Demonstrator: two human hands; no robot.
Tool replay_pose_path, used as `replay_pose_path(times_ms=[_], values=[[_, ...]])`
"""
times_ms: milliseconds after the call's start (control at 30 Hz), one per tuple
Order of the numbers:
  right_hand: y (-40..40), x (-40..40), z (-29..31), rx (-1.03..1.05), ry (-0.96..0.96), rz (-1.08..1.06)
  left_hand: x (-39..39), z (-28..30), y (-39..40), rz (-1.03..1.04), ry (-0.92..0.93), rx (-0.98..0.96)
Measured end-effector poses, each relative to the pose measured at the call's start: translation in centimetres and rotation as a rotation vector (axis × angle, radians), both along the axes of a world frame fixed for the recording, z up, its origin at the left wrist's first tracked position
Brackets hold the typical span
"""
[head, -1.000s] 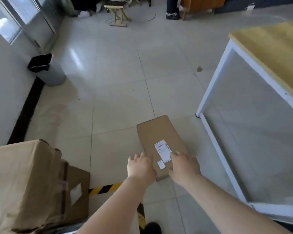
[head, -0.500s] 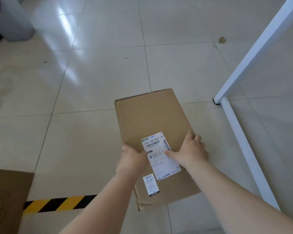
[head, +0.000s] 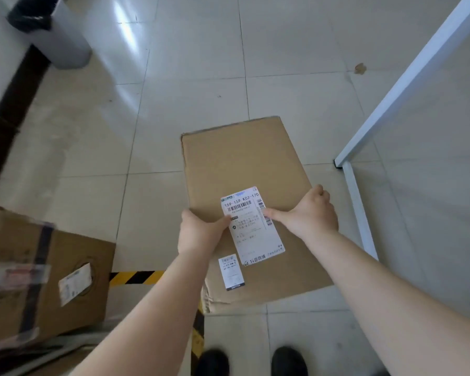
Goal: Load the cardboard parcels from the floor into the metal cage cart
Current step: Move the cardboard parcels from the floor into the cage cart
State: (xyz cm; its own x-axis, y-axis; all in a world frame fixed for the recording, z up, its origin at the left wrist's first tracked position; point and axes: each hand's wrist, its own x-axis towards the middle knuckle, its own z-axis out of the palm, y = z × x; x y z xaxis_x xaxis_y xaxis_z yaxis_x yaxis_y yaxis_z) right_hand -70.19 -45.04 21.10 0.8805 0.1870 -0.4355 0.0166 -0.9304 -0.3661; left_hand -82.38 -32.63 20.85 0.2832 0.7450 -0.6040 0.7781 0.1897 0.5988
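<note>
A flat brown cardboard parcel [head: 239, 164] with two white shipping labels is held above the tiled floor. My left hand [head: 198, 232] grips its left edge, thumb lying on the big label. My right hand [head: 310, 213] grips the right edge, its fingers curled over the side and its thumb on the label. Other cardboard boxes [head: 46, 278], blurred, lie at the lower left. No metal cage cart is in view.
A white table frame [head: 364, 204] stands close on the right, its leg touching the floor beside the parcel. A grey bin with a black liner [head: 63, 36] stands at the top left by the wall. Yellow-black tape [head: 136, 276] marks the floor. My shoes [head: 289, 360] are below.
The parcel has come up off the floor and nearer to me, held in both hands. The view has swung left, bringing the boxes at the lower left back into sight.
</note>
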Motion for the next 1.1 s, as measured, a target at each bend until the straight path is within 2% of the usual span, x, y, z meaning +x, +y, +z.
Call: replay_pose_path(times_ms=[133,233,367,500,633,800,1100], values=[[0.7,-3.4,16.0,0.099,-0.052,0.079,-4.1,16.2,0.4,0.066,-0.036,0.113],[1.3,-6.7,25.6,0.214,-0.082,0.154,-7.9,26.9,0.6,0.146,-0.086,0.221],[1.8,-12.1,36.2,0.372,-0.117,0.261,-14.1,38.7,-0.1,0.254,-0.129,0.403],[2.4,-18.8,43.9,0.531,-0.194,0.398,-22.3,47.4,-1.6,0.394,-0.16,0.55],[3.2,-27.6,49.2,0.661,-0.194,0.577,-32.6,52.6,-4.0,0.556,-0.177,0.637],[3.2,-41.2,52.1,0.794,-0.102,0.781,-47.0,56.0,-8.3,0.791,-0.105,0.726],[0.1,-69.7,53.1,0.828,0.041,1.145,-74.9,56.2,-18.0,1.13,0.042,0.782]])
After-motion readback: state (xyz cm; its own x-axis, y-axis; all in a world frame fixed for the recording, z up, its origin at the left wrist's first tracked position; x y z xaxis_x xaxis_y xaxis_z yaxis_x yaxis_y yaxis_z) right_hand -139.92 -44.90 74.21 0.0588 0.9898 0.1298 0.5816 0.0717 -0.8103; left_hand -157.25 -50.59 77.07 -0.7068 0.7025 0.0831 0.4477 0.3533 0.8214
